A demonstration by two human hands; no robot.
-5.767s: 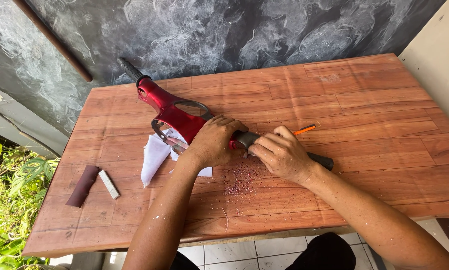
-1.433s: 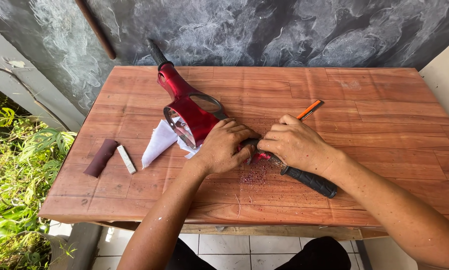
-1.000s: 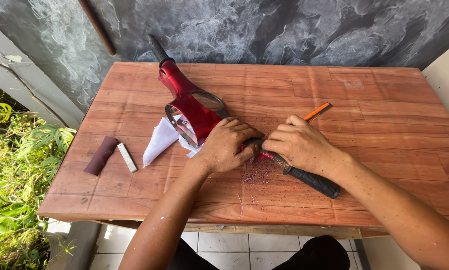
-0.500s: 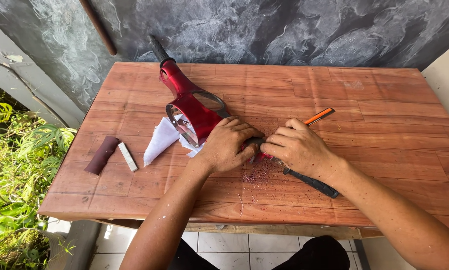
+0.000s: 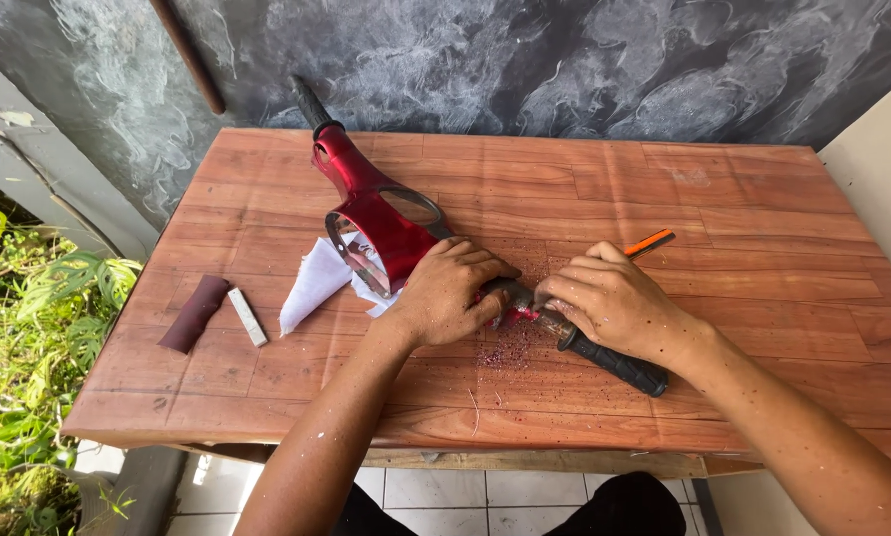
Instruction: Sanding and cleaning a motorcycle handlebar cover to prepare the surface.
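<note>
Bare wood lies open across the right half and far right corner of the counter (image 5: 763,199). The red handlebar cover (image 5: 371,213) and white cloth (image 5: 312,283) block the middle, an orange pencil (image 5: 650,241) lies beside the right hand (image 5: 614,303), and a brown strip (image 5: 193,313) and white stick (image 5: 247,316) occupy the left edge.

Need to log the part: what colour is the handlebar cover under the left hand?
Glossy dark red handlebar cover, clearest in the head view.

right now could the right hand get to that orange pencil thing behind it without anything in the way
Probably yes. The orange tool lies on bare wood of the table just beyond the right hand, with nothing between them. But that hand is on the black-gripped handlebar and would have to let go first.
</note>
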